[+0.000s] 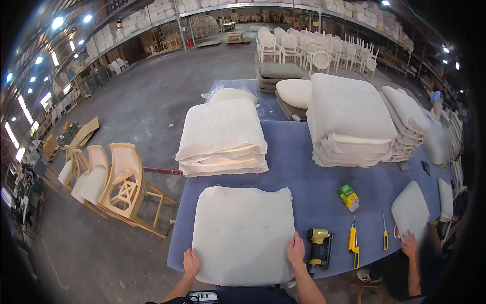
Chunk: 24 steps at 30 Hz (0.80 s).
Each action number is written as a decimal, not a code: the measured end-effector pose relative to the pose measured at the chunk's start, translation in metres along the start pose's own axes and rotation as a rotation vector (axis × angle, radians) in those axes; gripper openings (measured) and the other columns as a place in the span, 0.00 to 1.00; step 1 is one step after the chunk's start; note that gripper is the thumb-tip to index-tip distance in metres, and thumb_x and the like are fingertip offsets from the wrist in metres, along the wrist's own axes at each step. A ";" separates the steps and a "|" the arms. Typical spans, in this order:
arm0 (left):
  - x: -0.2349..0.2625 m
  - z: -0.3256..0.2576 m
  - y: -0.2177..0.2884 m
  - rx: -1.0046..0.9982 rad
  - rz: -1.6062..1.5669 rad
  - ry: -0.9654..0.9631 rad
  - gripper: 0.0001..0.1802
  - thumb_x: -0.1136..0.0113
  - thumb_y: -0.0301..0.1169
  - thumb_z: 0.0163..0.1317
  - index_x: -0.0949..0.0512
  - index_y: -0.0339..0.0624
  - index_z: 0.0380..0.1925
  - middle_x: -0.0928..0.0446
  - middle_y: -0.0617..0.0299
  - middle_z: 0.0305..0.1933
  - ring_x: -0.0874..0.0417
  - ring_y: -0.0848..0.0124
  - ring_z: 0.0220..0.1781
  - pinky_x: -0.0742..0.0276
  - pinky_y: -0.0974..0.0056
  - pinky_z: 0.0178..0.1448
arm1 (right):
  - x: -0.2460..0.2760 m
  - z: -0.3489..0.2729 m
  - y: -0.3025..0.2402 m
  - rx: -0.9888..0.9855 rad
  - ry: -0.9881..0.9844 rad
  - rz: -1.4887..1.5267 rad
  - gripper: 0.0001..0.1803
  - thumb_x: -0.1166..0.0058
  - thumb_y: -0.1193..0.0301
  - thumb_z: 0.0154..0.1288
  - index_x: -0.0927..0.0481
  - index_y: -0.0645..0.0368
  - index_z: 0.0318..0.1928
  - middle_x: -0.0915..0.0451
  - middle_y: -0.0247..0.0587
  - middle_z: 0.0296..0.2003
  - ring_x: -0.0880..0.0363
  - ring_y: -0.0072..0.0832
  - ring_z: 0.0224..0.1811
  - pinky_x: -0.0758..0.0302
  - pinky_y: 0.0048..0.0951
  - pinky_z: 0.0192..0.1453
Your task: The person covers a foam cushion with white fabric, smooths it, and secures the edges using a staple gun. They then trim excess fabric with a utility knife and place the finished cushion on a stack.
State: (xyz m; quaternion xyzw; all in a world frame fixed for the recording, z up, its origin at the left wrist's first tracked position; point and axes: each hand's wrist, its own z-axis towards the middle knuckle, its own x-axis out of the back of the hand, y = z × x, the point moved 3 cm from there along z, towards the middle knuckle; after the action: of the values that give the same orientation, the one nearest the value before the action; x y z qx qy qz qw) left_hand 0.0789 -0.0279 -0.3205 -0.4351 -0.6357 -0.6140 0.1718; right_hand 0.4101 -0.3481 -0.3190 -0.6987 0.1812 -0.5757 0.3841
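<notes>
Both hands lie flat and open on a cream fabric-covered cushion [243,230], the left hand [191,262] at its near left corner, the right hand [295,250] on its near right edge, neither grip closed around it. The square, softly wrinkled cushion rests at the near edge of the blue bench [304,172]. A small green-and-yellow box [348,196] lies to the right, near 2 yellow-handled tools [354,246]. A yellow staple gun [319,248] stands just beside the right hand. 2 stacks of folded cream fabric [223,139] sit farther back.
</notes>
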 end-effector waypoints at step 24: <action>-0.026 0.096 0.038 0.166 -0.127 -0.098 0.38 0.52 0.55 0.75 0.21 0.24 0.60 0.20 0.32 0.63 0.21 0.41 0.70 0.28 0.48 0.72 | -0.006 0.033 0.019 -0.409 -0.213 0.504 0.29 0.44 0.51 0.76 0.16 0.67 0.58 0.14 0.50 0.48 0.18 0.35 0.52 0.23 0.36 0.60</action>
State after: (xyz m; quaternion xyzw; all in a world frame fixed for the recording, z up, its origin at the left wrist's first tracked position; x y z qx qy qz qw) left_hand 0.1532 0.0472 -0.3342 -0.4076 -0.7182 -0.5471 0.1367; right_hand 0.4430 -0.3450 -0.3387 -0.7507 0.4188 -0.3382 0.3830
